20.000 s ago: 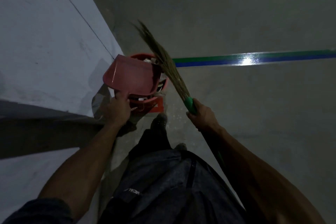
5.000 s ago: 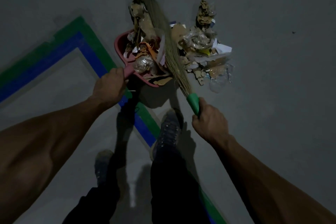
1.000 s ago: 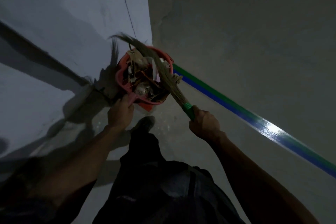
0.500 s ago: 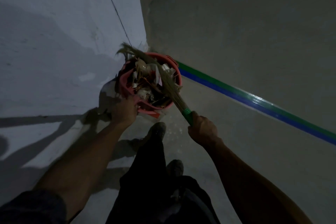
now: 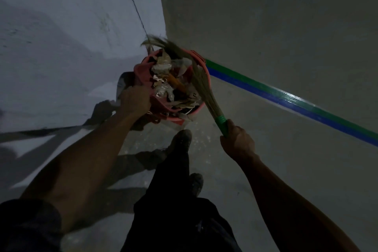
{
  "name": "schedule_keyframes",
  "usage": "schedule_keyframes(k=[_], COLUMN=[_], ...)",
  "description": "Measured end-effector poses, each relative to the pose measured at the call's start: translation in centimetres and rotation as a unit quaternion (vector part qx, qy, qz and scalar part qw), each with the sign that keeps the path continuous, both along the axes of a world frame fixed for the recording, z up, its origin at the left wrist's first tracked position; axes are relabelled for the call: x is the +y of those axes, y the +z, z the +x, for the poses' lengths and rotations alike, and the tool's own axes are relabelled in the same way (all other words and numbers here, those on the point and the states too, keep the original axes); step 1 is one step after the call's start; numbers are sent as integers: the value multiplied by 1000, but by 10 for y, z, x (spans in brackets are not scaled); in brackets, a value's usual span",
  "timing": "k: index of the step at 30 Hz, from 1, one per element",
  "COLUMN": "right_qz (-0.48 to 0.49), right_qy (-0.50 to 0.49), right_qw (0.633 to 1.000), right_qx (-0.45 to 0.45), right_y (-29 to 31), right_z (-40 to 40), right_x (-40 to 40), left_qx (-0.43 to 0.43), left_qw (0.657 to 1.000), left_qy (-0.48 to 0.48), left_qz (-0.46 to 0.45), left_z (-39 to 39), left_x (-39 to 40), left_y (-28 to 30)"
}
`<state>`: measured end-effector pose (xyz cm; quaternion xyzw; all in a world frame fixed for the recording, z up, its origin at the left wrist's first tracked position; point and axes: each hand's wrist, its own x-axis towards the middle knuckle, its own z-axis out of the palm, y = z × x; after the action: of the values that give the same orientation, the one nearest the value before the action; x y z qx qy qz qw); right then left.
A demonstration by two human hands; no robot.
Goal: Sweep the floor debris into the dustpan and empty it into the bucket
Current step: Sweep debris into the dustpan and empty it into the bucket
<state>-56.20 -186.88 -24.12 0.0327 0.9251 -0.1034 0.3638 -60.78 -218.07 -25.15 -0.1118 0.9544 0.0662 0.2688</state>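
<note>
Emptying step: left hand (image 5: 134, 101) grips the loaded dustpan (image 5: 143, 71) over the bucket (image 5: 205, 80), right hand (image 5: 237, 143) holds the broom (image 5: 201, 83); next, tip it further.

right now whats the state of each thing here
left hand: grips the dustpan
dustpan: loaded, tilted over the bucket
bucket: upright by the wall, holding debris
broom: bristles lying across the load
right hand: grips the broom's green handle

left hand (image 5: 135, 99): arm extended far-left, fingers curled, gripping | right hand (image 5: 237, 142): arm extended far, fist closed, gripping
</note>
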Motion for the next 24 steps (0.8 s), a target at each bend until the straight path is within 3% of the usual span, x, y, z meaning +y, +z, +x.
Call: schedule_keyframes(k=[7,15,24], right_qz=[-12,-32,-18], right_qy=[-26,-25,33], right_qw=[999,997,999], right_qx=[29,64,-21], right_y=[15,22,-14], right_z=[36,64,54], right_x=[11,26,-6], left_qx=[0,15,2], left_qw=[995,994,996], left_qy=[-41,-46,-55], left_qz=[-90,-101,-64], left_z=[30,44,3], left_x=[2,6,6], left_y=[26,40,2])
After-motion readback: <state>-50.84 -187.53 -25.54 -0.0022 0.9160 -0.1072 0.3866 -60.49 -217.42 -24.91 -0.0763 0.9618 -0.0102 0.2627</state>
